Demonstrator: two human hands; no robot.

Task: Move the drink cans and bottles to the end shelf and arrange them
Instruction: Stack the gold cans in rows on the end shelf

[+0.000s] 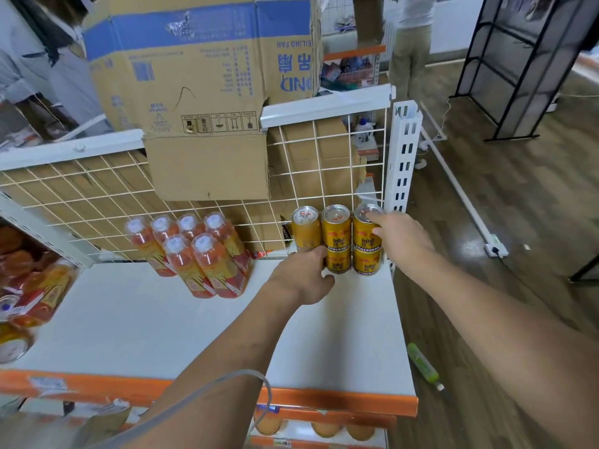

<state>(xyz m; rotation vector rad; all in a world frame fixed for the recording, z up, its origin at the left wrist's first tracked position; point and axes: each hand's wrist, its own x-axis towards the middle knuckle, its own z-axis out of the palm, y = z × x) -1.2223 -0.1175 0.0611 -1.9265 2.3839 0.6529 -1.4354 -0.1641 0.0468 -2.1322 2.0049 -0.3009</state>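
Observation:
Gold drink cans stand in three stacks, two high, in the back right corner of the white shelf (155,322), against the wire grid. My right hand (402,241) grips the top can of the right stack (364,236), with a finger over its lid. My left hand (303,275) curls round the lower can of the left stack, which it mostly hides; the top can of that stack (305,229) shows above it. The middle stack (337,236) stands untouched. A wrapped pack of orange drink bottles (194,254) leans against the grid to the left.
More wrapped orange bottles and a can (29,286) lie at the shelf's left edge. A big cardboard box (201,76) hangs over the grid behind. A white upright post (403,157) bounds the right corner. A green screwdriver (423,366) lies on the wooden floor; a person (411,47) stands far back.

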